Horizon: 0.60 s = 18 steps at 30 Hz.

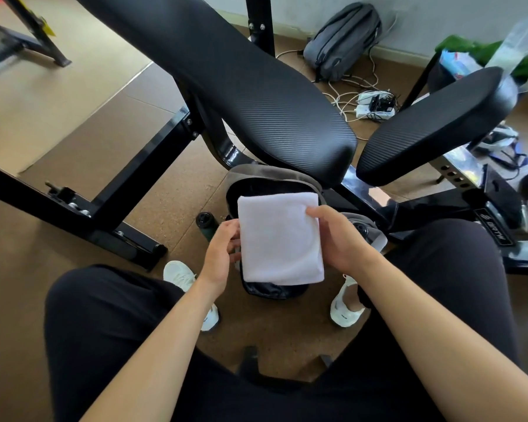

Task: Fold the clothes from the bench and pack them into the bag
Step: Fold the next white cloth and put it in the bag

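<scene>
Hovering over the open bag (pixel 265 172), the folded white towel (pixel 279 239) is being pinched at both edges by left hand (pixel 221 249) and right hand (pixel 340 236), fingers apparently curled underneath, to protect the fold for packing.

The floor (pixel 171 190) is brown and speckled like cork board, with a paler beige stretch of flooring (pixel 43 111) toward the far left. A pale grey-white wall (pixel 424 16) runs along the far edge of the floor, with a light skirting strip (pixel 408 54) at its foot. A black weight bench (pixel 241 77), with ribbed vinyl pads on a glossy black steel frame, fills the middle of the room. At the foot of the wall lies a grey fabric backpack (pixel 345 41). Near it on the floor is a white power strip (pixel 375 108) amid tangled white cables (pixel 338 99). Another black steel equipment frame (pixel 34 44) stands in the far left corner. Soft daylight puts a sheen on the pads.
</scene>
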Motion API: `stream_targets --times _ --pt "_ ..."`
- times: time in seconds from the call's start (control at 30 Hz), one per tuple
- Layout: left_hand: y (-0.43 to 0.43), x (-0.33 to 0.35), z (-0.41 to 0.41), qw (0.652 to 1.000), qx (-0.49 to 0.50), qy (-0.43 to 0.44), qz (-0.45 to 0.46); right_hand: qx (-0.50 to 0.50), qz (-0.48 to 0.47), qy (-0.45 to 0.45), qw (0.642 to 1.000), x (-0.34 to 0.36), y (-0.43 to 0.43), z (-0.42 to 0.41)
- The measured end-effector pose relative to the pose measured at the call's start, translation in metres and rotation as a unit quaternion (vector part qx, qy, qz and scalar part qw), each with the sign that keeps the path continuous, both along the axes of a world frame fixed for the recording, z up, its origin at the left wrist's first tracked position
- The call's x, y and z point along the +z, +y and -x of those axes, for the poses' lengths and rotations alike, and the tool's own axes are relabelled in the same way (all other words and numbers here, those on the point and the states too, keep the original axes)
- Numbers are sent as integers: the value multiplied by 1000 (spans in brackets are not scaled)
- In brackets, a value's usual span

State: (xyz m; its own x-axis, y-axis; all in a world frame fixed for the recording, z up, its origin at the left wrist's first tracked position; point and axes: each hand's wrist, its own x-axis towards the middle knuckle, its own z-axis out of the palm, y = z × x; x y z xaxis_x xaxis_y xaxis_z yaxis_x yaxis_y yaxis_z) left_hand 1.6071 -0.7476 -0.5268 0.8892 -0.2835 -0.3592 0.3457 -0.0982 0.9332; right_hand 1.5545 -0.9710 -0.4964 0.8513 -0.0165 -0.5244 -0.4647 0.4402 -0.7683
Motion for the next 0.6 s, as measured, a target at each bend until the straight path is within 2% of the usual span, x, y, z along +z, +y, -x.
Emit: stream_targets --times 0.1,0.17,0.33,0.47,0.6 --pt "-3 6 8 996 -60 40 60 -26 32 27 999 -8 2 -2" --pt "-3 0 7 993 -89 52 60 -30 78 40 996 -17 4 -4" --pt "-6 -19 3 986 -95 -36 -135 11 178 25 984 -26 12 -1" --pt "-7 -29 1 961 -123 -85 -233 -7 227 17 974 -36 23 5" --pt "-11 -26 6 927 -83 -130 -341 -22 230 50 972 -36 32 3"
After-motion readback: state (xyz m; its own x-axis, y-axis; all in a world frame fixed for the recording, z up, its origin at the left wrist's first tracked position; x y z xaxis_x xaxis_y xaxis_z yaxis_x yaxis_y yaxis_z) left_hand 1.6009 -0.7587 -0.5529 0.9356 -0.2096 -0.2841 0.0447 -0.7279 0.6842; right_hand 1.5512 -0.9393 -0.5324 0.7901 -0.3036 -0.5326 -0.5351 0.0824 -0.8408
